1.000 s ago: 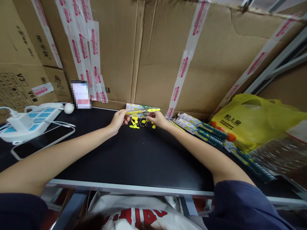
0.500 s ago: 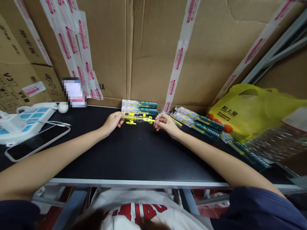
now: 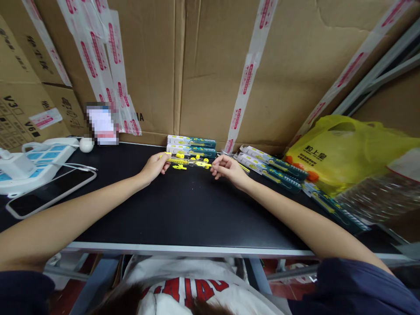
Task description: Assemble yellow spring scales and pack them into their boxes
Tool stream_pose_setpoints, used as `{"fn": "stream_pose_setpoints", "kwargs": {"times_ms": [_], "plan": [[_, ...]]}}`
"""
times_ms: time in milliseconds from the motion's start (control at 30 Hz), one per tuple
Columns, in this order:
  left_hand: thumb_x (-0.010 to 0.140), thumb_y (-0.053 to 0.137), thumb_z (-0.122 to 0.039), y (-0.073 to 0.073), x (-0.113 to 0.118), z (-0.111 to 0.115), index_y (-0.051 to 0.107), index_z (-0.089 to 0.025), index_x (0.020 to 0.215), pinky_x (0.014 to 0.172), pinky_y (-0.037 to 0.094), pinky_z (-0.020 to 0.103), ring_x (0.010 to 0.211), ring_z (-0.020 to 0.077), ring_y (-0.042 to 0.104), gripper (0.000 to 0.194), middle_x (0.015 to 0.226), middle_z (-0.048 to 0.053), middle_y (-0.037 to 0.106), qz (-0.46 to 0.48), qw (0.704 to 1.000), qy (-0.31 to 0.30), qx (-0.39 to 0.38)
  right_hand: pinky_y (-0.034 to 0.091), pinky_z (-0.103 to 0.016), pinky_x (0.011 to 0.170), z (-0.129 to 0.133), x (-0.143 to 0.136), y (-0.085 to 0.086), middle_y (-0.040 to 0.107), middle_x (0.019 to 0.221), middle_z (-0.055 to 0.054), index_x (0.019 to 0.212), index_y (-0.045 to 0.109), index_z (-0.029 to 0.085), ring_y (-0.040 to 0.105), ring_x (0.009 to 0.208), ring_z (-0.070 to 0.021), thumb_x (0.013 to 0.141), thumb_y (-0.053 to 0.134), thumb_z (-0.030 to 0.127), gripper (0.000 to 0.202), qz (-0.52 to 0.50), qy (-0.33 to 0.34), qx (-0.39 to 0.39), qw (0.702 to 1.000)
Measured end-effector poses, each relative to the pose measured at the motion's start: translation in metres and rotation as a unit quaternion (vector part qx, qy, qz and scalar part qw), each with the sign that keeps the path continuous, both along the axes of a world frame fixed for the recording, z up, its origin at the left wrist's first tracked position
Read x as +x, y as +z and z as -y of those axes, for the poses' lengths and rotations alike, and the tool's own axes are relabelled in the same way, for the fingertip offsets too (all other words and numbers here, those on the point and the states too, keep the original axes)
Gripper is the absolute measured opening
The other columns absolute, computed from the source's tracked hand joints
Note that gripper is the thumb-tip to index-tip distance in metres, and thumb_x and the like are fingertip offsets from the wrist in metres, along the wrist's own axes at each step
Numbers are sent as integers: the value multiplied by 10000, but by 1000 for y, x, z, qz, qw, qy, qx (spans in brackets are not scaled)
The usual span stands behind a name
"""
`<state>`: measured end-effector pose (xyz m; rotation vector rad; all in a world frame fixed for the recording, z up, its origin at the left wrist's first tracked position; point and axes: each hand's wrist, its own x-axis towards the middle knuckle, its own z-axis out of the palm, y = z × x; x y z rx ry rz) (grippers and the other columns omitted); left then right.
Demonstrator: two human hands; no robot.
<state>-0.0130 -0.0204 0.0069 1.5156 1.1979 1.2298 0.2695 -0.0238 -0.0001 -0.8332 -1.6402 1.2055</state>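
One left hand (image 3: 154,168), one right hand (image 3: 231,171), one yellow tool (image 3: 179,161), five slim boxes (image 3: 267,172).
Boxes: two far centre, three right. At left: two phones (image 3: 49,192), one power strip (image 3: 55,154), one white ball (image 3: 86,145). Far right: one yellow bag (image 3: 341,153). Loose yellow pieces (image 3: 179,167): too small to count.

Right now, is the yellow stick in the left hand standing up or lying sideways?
Sideways: the yellow stick stretches nearly level across the picture, from the left hand toward the right hand.

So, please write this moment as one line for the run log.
left hand: holds yellow pen-like tool | right hand: at tool's other end, contact unclear | near: small yellow parts | behind: two boxes
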Motion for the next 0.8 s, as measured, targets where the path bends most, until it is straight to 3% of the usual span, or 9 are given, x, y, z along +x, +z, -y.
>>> {"fn": "stream_pose_setpoints", "kwargs": {"times_ms": [500, 800], "plan": [[810, 496, -299, -3, 1, 0, 483, -171, 632, 408, 348, 167, 417, 61, 395, 220, 495, -44, 446, 11, 1000, -10, 1, 509, -219, 507, 1, -2, -1, 651, 703, 3, 845, 556, 178, 582, 586, -91, 717, 734, 373, 293, -17, -43, 11, 999], [796, 502, -301, -1, 3, 2, 479, -171, 630, 402, 339, 166, 406, 60, 398, 212, 493, -41, 460, 10, 1000, 1, -20, 527, -228, 503, 1, -5, -4, 655, 708, 4, 842, 548, 180, 596, 586, -96, 705, 742, 376, 307, -6, -29, -1, 1000]]}}
